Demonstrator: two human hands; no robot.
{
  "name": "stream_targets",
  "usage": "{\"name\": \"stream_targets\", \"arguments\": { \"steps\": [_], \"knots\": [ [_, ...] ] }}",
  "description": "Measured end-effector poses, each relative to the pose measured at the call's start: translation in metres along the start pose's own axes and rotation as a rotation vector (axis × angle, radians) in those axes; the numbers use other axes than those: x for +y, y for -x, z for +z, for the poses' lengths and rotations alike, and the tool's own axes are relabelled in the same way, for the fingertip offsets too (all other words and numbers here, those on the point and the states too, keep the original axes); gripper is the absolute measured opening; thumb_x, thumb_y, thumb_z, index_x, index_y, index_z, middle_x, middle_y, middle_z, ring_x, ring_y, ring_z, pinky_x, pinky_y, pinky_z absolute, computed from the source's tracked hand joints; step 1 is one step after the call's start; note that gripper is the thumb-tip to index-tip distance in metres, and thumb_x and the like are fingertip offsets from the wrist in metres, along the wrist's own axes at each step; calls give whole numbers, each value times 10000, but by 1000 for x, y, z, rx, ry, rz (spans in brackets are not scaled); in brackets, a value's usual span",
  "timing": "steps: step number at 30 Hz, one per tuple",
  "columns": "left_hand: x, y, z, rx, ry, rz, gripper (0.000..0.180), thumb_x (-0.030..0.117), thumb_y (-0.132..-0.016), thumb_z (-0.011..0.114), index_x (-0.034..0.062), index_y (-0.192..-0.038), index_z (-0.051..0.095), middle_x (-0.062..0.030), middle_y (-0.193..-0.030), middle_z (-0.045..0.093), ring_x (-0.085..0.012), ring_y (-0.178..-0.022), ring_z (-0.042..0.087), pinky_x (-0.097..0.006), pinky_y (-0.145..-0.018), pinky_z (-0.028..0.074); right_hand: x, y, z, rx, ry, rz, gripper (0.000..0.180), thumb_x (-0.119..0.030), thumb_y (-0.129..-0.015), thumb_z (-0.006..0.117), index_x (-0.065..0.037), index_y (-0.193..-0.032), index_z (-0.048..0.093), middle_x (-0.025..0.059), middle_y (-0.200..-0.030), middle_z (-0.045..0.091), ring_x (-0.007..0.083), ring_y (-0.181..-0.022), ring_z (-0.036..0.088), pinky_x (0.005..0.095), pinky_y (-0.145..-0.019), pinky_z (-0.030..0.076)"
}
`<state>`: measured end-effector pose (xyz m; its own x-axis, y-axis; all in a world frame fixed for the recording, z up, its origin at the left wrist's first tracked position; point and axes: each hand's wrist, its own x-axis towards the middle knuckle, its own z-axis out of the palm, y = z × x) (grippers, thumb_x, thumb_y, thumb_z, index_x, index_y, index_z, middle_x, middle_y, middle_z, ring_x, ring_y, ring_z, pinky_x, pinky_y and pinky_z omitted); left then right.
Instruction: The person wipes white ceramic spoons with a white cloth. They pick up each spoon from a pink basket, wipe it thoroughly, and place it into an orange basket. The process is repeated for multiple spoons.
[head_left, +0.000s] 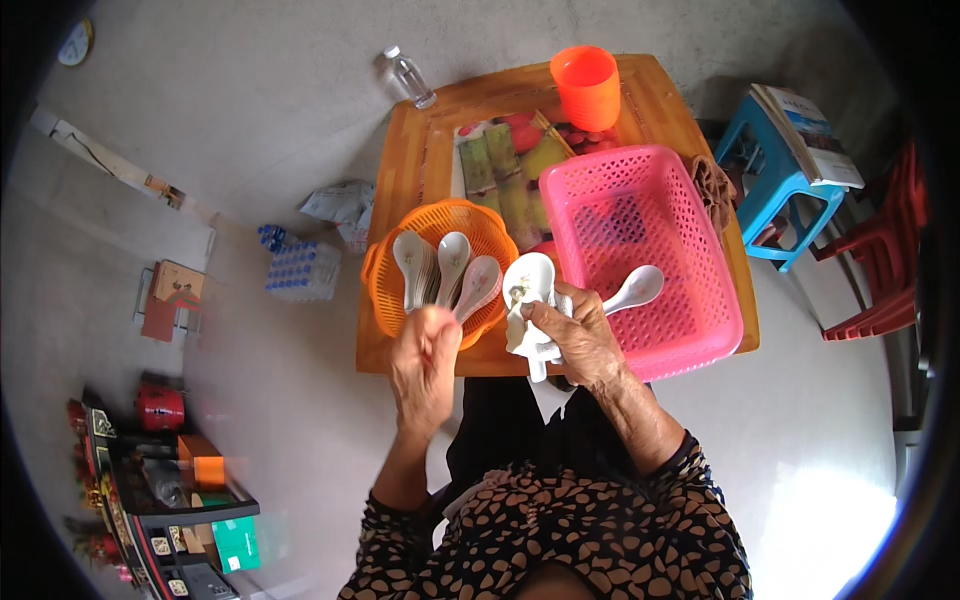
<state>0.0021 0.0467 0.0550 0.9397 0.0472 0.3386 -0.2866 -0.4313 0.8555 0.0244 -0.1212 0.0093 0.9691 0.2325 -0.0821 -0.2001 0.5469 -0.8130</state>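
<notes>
My right hand point(590, 340) is closed around a white soup spoon point(530, 272) with a small printed pattern in its bowl. A crumpled white wrapping point(525, 335) is bunched against that spoon, and a handle end sticks out below. My left hand point(424, 365) is at the near rim of the orange basket point(385, 305), fingers bent together and blurred; what they pinch, if anything, is unclear. Inside the basket are a stack of white spoons point(411, 262), another white spoon point(453, 253) and a pinkish-looking spoon point(481, 279), whose handle ends close to my left fingers.
A pink perforated basket point(715, 300) stands at the right, with one white spoon point(640, 285) in it. Stacked orange cups point(588, 95) and a clear bottle point(412, 80) are at the wooden table's point(440, 140) far side. A brown cloth point(712, 190) lies beside the pink basket.
</notes>
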Motion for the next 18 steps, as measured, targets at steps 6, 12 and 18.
{"name": "stream_targets", "arguments": {
  "steps": [6, 12, 18],
  "knots": [
    [15, -48, 3, -205, -117, 161, 292, 121, -826, 649, -38, -1064, 594, -50, -602, 500, -113, -525, 468, -278, -502, 398, -4, -5, 6, -139, 125, 93, 142, -98, -837, 636, 10, -928, 635, 41, -748, 654, 82, -620, 607, 231, -530, 490],
    [9, -49, 21, -25, -284, 392, 120, 46, -794, 636, -56, -769, 578, -160, -638, 566, -316, -538, 545, -355, -491, 427, 1, -4, 1, -127, 37, 116, 153, -103, -849, 623, 14, -945, 644, 30, -740, 652, 68, -613, 592, 215, -527, 477],
    [1, -52, 23, 114, -273, 471, 104, 2, -767, 665, -52, -765, 577, -135, -614, 543, -264, -508, 527, -334, -477, 409, -1, 17, 12, -40, 7, 120, 158, -95, -860, 609, 5, -976, 649, 17, -748, 651, 49, -611, 576, 205, -521, 464]
  ]
}}
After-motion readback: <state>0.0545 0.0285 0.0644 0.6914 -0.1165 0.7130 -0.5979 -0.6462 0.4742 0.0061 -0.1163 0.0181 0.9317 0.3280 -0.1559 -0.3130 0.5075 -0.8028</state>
